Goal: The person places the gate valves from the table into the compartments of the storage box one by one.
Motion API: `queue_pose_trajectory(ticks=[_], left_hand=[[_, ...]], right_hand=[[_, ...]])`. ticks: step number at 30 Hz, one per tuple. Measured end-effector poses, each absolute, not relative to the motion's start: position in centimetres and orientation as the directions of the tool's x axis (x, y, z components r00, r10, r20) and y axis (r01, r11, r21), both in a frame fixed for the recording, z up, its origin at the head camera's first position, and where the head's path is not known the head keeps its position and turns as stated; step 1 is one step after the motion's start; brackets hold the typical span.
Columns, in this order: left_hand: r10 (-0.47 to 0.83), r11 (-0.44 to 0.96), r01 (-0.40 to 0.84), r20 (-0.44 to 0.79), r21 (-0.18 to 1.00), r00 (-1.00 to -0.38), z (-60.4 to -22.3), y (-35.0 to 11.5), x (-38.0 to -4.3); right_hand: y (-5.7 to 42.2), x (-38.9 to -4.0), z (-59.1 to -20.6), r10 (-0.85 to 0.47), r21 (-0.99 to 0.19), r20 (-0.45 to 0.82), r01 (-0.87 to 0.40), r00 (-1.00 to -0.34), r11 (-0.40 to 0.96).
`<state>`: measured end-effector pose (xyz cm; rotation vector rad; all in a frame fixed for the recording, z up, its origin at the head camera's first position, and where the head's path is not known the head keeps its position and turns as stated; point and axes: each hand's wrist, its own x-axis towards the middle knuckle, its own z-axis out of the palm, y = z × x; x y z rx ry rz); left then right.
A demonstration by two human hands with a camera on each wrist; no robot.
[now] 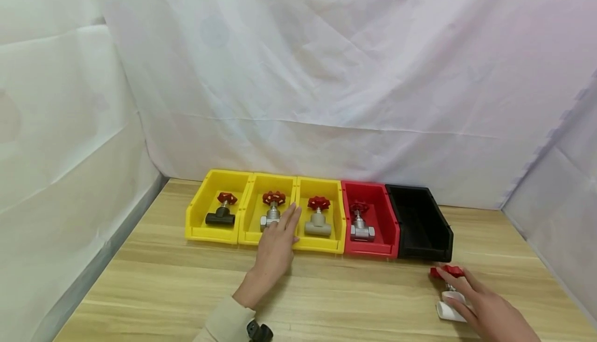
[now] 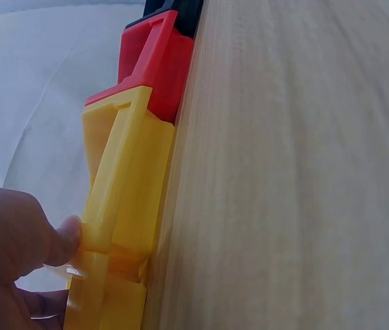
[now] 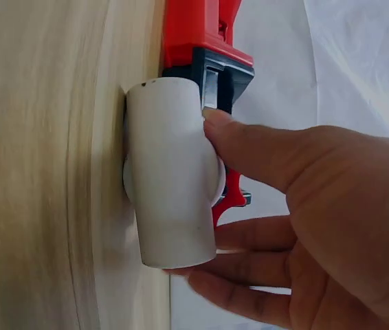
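Note:
On the table at the right lies a white valve (image 3: 170, 172) with a red handwheel (image 1: 449, 271). My right hand (image 1: 489, 300) grips it, with the thumb at the white body and fingers by the handwheel. My left hand (image 1: 276, 243) reaches over the front of the yellow bins with its fingers straight. In the left wrist view its thumb rests at a yellow bin's rim (image 2: 102, 213). Beside those fingers, a silver valve (image 1: 270, 216) sits in the middle yellow bin (image 1: 254, 237), and a beige valve (image 1: 318, 224) in the right yellow bin (image 1: 322, 245).
The left yellow bin (image 1: 212, 234) holds a black valve (image 1: 221, 216). Right of the yellow bins, a red bin (image 1: 370, 249) contains another silver valve (image 1: 361, 230). A black bin (image 1: 422, 253) ends the row, just behind the right hand. White cloth (image 1: 326, 72) hangs behind the table.

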<state>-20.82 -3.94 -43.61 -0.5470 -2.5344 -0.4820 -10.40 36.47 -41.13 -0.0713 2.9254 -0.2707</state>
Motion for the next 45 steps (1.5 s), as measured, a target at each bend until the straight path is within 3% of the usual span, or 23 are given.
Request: queue_pose_trajectory(ticks=[3,10,31,41,45], left_hand=[[0.285,0.86,0.459,0.535,0.224,-0.795,-43.6,-3.9,-20.9],[0.283,0.86,0.457,0.534,0.226,-0.796,-43.6,-3.9,-20.9],[0.288,0.865,0.448,0.508,0.225,-0.812,-43.4,-3.9,-20.8],[0.287,0.861,0.453,0.515,0.23,-0.807,-43.4,-3.9,-20.9],[0.284,0.861,0.451,0.514,0.234,-0.809,-43.5,-3.9,-20.9]], right_hand=[[36.2,-10.0,-41.3,-0.055,-0.196,-0.22,-0.011,-0.974,0.981],[36.1,-9.6,-41.6,-0.126,-0.164,-0.116,-0.106,-0.985,0.981],[36.3,-9.5,-42.3,-0.186,-0.174,-0.127,-0.163,-0.974,0.971],[35.9,-9.3,-42.3,-0.216,-0.18,-0.055,-0.203,-0.975,0.963],[35.8,-9.3,-42.3,-0.268,-0.155,0.068,-0.276,-0.961,0.949]])
